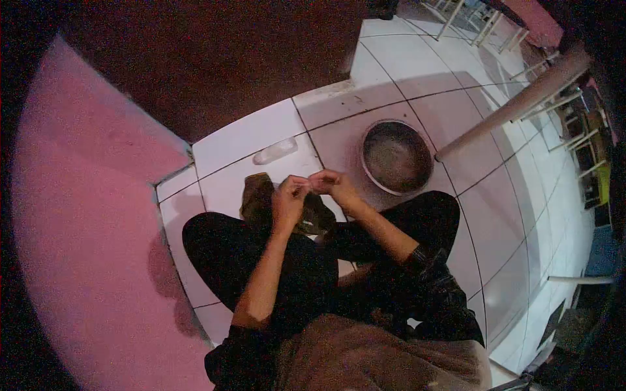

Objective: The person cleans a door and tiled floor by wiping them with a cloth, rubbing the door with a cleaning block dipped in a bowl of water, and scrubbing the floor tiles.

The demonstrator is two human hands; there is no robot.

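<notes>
My left hand (289,201) and my right hand (334,188) meet in front of me, fingertips pinched close together. Whatever lies between them is too small to make out. Below and around the hands, an olive-brown cloth-like piece (257,195) lies on the tiles in front of my crossed legs. A clear, elongated plastic-looking object (275,151) rests on the floor just beyond it. To the right of my right hand stands a round metal basin (398,158), its inside dark and its contents unclear.
A pink wall (91,195) rises at my left. Past the edge of the white tiled floor (244,138) is a dark reddish-brown area (228,58). A slanting pole (508,107) stands right of the basin, with furniture legs (486,29) farther off.
</notes>
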